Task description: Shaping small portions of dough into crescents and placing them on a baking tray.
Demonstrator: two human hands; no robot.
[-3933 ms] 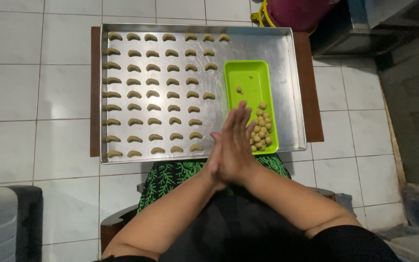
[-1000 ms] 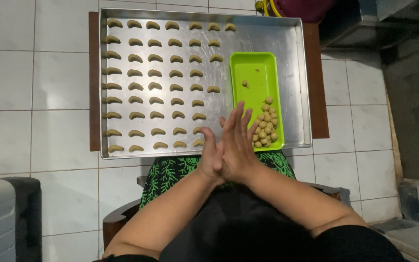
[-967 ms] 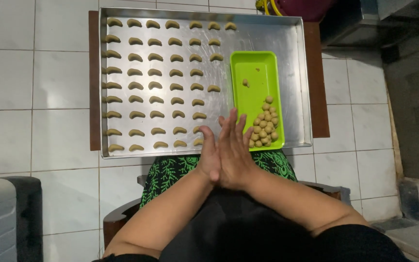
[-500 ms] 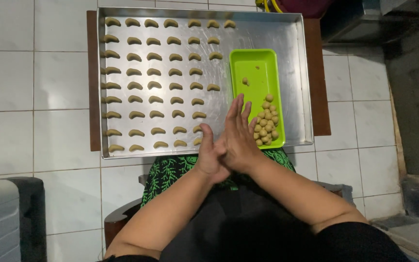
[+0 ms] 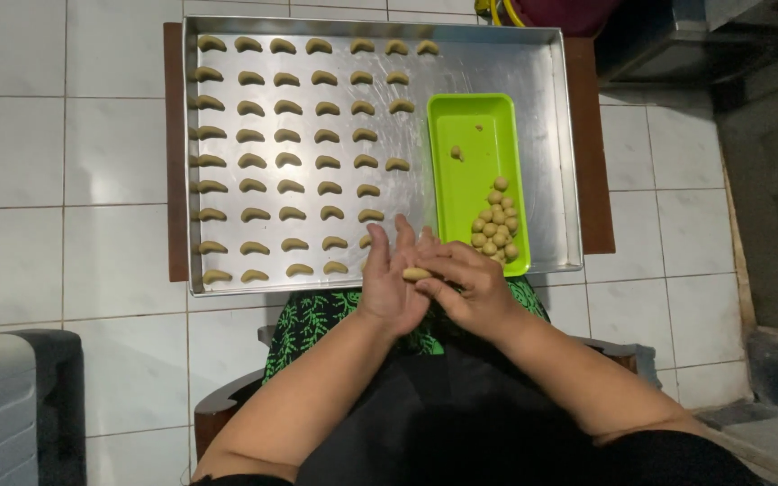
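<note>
My left hand [image 5: 389, 292] and right hand [image 5: 470, 288] pinch a small dough roll [image 5: 416, 274] just below the baking tray [image 5: 497, 63]; I'd bend it gently, keeping even thickness.

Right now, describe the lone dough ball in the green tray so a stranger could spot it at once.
Start at the big metal baking sheet and find the lime-green rectangular tray on its right side. A heap of dough balls fills the tray's near end. The lone dough ball sits apart from it, farther up near the tray's left wall.
</note>
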